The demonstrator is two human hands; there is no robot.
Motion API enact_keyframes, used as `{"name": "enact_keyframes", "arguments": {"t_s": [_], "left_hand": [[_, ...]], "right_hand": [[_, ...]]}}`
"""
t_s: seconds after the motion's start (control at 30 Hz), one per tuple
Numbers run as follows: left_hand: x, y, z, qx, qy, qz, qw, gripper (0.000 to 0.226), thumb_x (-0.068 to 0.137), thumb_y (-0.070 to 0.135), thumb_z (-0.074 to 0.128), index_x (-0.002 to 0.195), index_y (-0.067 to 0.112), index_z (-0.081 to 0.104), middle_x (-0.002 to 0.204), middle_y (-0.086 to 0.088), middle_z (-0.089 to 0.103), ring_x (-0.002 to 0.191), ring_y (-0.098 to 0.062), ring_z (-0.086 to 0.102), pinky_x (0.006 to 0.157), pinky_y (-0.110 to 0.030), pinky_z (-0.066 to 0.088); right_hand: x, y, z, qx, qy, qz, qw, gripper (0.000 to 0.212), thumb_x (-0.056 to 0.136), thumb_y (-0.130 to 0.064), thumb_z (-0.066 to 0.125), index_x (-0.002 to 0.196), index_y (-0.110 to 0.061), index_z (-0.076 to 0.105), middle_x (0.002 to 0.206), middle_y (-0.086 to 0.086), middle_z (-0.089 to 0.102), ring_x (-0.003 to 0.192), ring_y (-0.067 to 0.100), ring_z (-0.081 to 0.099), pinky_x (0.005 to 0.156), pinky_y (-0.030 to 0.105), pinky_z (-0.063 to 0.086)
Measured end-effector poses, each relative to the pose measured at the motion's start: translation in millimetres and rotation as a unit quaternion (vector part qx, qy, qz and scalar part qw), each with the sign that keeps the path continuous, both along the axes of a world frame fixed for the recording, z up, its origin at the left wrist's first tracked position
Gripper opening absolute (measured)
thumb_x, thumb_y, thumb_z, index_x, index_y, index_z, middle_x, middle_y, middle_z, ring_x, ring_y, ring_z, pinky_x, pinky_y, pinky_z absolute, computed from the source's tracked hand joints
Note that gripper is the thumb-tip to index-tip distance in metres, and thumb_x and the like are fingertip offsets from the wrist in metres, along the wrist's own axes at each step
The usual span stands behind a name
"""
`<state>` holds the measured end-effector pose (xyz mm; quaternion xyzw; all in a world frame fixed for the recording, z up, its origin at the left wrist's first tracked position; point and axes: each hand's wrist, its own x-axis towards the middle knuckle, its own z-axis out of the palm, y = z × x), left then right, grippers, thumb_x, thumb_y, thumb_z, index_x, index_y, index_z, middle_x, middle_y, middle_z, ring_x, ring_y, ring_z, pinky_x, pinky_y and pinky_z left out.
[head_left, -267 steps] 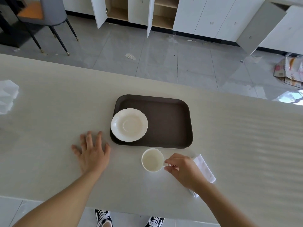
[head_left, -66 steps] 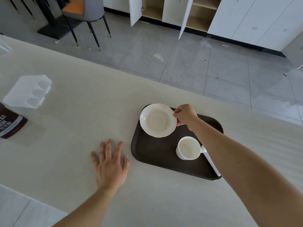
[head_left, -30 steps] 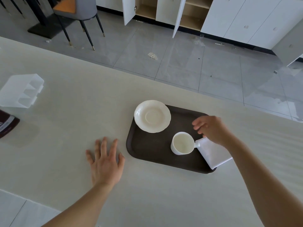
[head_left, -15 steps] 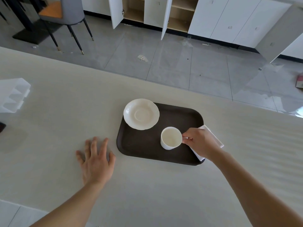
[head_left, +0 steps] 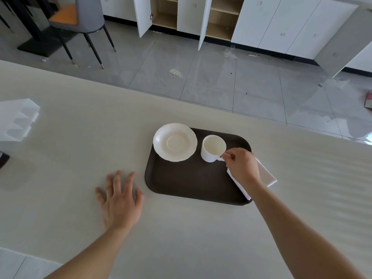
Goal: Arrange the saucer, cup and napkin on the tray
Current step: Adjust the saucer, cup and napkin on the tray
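A dark brown tray [head_left: 187, 182] lies on the pale table. A white scalloped saucer [head_left: 174, 142] rests on the tray's far left corner, overhanging its edge. Just right of the saucer is a white cup [head_left: 213, 148], tilted, with my right hand [head_left: 242, 166] pinching its handle. I cannot tell whether the cup touches the tray. A folded white napkin [head_left: 265, 175] lies across the tray's right edge, partly hidden under my right hand. My left hand [head_left: 120, 202] lies flat on the table, fingers spread, left of the tray.
A translucent white plastic holder [head_left: 17, 119] sits at the table's far left, with a dark object [head_left: 3, 159] at the left edge. The table's far edge runs behind the tray; beyond it are the floor, a chair and open cabinets.
My right hand has carried the cup by its handle from the tray's near middle toward the far side, beside the saucer. My left hand has stayed flat on the table.
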<state>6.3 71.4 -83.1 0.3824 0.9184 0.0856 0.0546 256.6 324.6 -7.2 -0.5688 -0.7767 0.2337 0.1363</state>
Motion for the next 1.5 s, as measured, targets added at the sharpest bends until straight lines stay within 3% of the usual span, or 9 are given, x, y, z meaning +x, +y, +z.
{"name": "enact_keyframes", "arguments": {"t_s": [0.27, 0.47, 0.8, 1.0, 1.5], "left_hand": [[2, -1, 0, 0.004, 0.003, -0.002, 1.000, 0.061, 0.086, 0.043, 0.036, 0.145, 0.028, 0.045, 0.154, -0.013, 0.036, 0.148, -0.036, 0.023, 0.117, -0.064, 0.011], [2, 0, 4, 0.003, -0.001, -0.001, 1.000, 0.062, 0.085, 0.044, 0.035, 0.144, 0.028, 0.044, 0.154, -0.013, 0.037, 0.149, -0.036, 0.023, 0.118, -0.063, 0.010], [2, 0, 2, 0.000, -0.004, -0.003, 1.000, 0.061, 0.086, 0.044, 0.035, 0.145, 0.029, 0.043, 0.155, -0.013, 0.036, 0.149, -0.036, 0.023, 0.118, -0.064, 0.009], [1, 0, 2, -0.007, -0.006, -0.003, 1.000, 0.062, 0.086, 0.045, 0.035, 0.145, 0.028, 0.043, 0.156, -0.013, 0.035, 0.149, -0.035, 0.022, 0.118, -0.064, 0.009], [0, 0, 3, -0.015, -0.008, -0.002, 1.000, 0.063, 0.086, 0.047, 0.032, 0.147, 0.030, 0.040, 0.157, -0.012, 0.033, 0.150, -0.034, 0.019, 0.118, -0.063, 0.008]], "right_hand": [[-20, -13, -5, 0.032, 0.036, -0.104, 0.993, 0.028, 0.091, -0.031, 0.067, 0.072, -0.011, 0.065, 0.069, 0.001, 0.066, 0.067, 0.022, 0.059, 0.059, 0.034, 0.048], [-40, -30, -6, -0.051, 0.126, -0.181, 0.974, 0.029, 0.085, -0.040, 0.063, 0.066, -0.019, 0.055, 0.063, 0.000, 0.067, 0.065, 0.021, 0.068, 0.064, 0.039, 0.057], [-45, -44, -3, -0.064, 0.178, -0.186, 0.964, 0.027, 0.086, -0.035, 0.068, 0.066, -0.021, 0.056, 0.058, -0.007, 0.066, 0.058, 0.011, 0.070, 0.055, 0.025, 0.046], [-48, -48, -6, -0.053, 0.176, -0.176, 0.967, 0.027, 0.088, -0.034, 0.068, 0.066, -0.023, 0.055, 0.059, -0.006, 0.067, 0.060, 0.014, 0.070, 0.061, 0.030, 0.055], [-47, -46, -11, -0.058, 0.182, -0.160, 0.969, 0.027, 0.090, -0.036, 0.068, 0.068, -0.024, 0.056, 0.064, -0.006, 0.068, 0.057, 0.005, 0.069, 0.058, 0.026, 0.050]]}}
